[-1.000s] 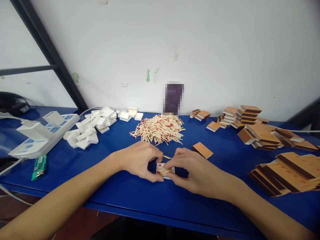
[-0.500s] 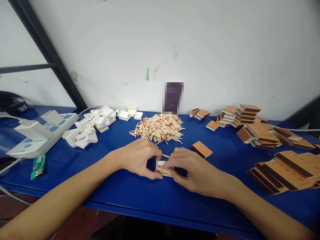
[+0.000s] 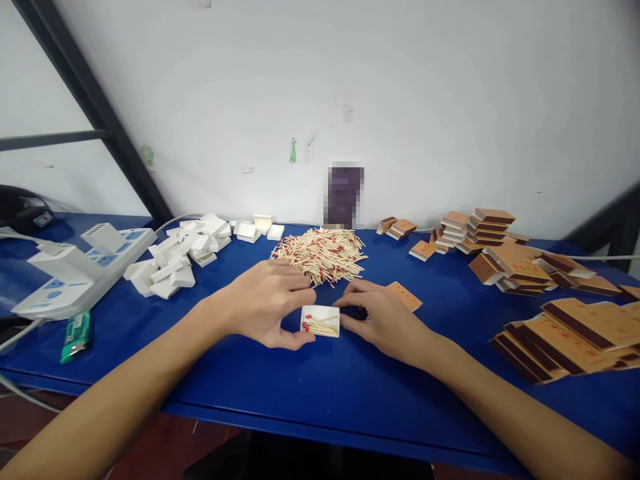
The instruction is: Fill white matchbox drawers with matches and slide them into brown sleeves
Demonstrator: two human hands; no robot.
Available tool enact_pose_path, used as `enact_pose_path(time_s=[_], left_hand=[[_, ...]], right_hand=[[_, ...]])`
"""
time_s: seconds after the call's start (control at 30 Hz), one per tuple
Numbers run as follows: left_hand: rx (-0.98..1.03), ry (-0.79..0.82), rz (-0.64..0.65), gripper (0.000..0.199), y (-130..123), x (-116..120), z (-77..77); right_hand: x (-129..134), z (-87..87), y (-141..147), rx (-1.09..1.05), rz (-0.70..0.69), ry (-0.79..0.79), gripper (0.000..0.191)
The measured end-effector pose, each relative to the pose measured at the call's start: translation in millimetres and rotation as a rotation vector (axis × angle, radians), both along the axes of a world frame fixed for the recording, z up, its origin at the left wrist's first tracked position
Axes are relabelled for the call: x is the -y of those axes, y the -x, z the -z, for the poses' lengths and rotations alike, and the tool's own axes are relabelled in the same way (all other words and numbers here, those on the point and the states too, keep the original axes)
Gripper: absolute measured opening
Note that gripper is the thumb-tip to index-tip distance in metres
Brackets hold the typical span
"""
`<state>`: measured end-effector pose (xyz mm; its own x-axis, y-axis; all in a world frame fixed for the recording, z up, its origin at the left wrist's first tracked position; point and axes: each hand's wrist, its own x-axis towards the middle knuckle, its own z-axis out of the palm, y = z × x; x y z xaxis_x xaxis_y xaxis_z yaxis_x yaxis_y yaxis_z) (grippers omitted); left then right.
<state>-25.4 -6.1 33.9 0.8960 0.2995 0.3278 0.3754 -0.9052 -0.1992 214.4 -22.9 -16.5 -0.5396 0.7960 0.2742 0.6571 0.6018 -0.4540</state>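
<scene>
White rectangular cardboard matchbox tray (image 3: 323, 311), shallow and thin-walled, sits between my two hands near the middle of the smooth, glossy blue tabletop (image 3: 280, 390). Inside it lie a few slim pale wooden matches (image 3: 323, 328), their rounded red heads toward the left end, with bare white card showing beyond them. My left hand (image 3: 273, 303) curves round the left end, thumb against the near edge and fingers bent by the far edge, closed just to the tray's width and keeping hold of it. My right hand (image 3: 387, 327) is by the right end, thumb and forefinger slightly parted; whether they press the card or pinch anything I cannot tell. Just beyond my fingers rises a bristly, criss-crossed heap of red-tipped wooden matchsticks (image 3: 330, 257). Partly behind my right hand lies a flat tan cardboard sleeve (image 3: 404, 297) with reddish print. To my left is a jumble of crisp-edged white card trays (image 3: 175, 260); to my right, overlapping tan sleeves with dark brown striking strips (image 3: 575, 333) lie fanned.
</scene>
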Motion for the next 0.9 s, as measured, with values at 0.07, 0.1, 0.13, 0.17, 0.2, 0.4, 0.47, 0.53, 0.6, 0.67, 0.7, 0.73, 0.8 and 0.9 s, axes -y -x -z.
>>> enact_pose_path(time_s=[0.07,0.1,0.13,0.17,0.2,0.4,0.47,0.53,0.6,0.67,0.7,0.73,0.8,0.9], left_hand=[[0.003,0.039,-0.036,0.029,3,-5,2.0],[0.009,0.052,-0.05,0.028,5,-8,3.1],[0.014,0.061,-0.059,0.027,6,-10,3.9],[0.02,0.066,-0.066,0.026,7,-12,4.4],[0.024,0.069,-0.067,0.026,7,-13,4.5],[0.024,0.139,-0.059,0.029,1,-6,8.1],[-0.008,0.201,-0.045,0.03,-5,-2,13.7],[-0.043,0.256,-0.012,0.033,-11,1,20.2],[-0.06,0.294,0.001,0.036,-14,2,25.9],[-0.066,0.331,-0.002,0.043,-15,1,29.8],[-0.063,0.348,-0.006,0.047,-14,-1,31.0],[-0.054,0.361,-0.011,0.05,-14,-2,31.8],[-0.034,0.373,-0.021,0.053,-12,-4,33.0],[-0.018,0.37,-0.016,0.049,-13,-4,34.4]], right_hand=[[1,-0.1,2,-0.017,-0.009,0.006,0.012],[1,-0.1,3,-0.018,-0.011,0.004,0.013],[1,0.0,4,-0.015,-0.012,-0.003,0.014],[1,0.3,5,-0.009,-0.012,-0.013,0.014],[0,0.8,5,-0.001,-0.011,-0.023,0.015],[0,5.7,5,0.101,0.008,-0.079,0.011],[1,7.0,5,0.159,0.02,-0.107,0.012],[2,6.3,3,0.206,0.035,-0.138,0.013],[3,2.3,0,0.219,0.053,-0.169,0.014],[5,-4.9,-3,0.196,0.073,-0.184,0.014],[6,-9.2,-3,0.177,0.074,-0.18,0.013],[9,-13.3,-3,0.156,0.059,-0.17,0.012],[16,-19.5,-1,0.133,-0.015,-0.137,0.01],[27,-20.6,6,0.183,-0.094,-0.142,0.011]])
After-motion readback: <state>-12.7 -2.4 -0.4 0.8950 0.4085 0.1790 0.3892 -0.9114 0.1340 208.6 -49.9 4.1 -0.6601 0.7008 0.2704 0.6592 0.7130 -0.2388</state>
